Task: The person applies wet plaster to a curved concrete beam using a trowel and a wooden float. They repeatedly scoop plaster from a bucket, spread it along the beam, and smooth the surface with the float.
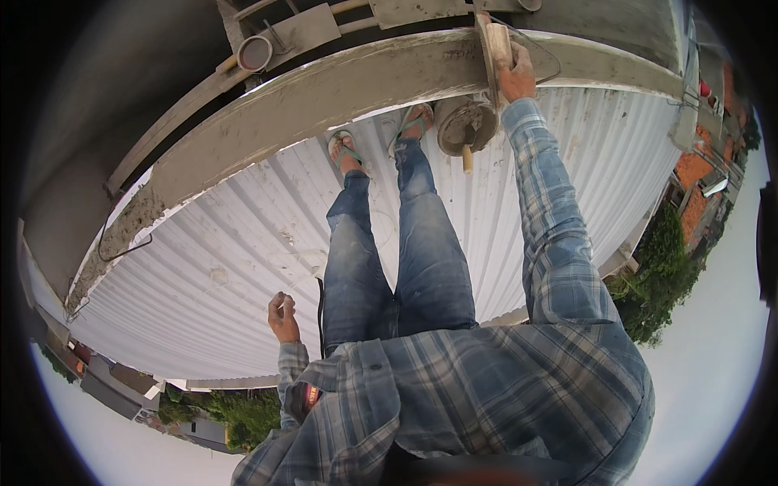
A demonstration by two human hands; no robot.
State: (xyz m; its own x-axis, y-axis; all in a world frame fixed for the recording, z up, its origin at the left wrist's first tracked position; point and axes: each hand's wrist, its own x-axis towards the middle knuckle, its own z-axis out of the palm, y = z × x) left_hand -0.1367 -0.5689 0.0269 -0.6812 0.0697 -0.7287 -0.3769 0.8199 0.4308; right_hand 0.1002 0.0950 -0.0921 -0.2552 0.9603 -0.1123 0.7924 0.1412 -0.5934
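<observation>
My right hand is closed round the grip of a wooden plastering float, which stands against the mortar-coated ledge in front of me. My left hand hangs low beside my left thigh, its fingers curled in and nothing visible in them. Just below the float sits a round bucket, caked with grey mortar. Inside the bucket lies a trowel, its wooden handle sticking out over the near rim.
Under my sandalled feet is a ribbed white metal roof. Bent wire hooks stick out from the ledge. Beyond it are boards and a round container. Past the roof edges are trees and brick rubble.
</observation>
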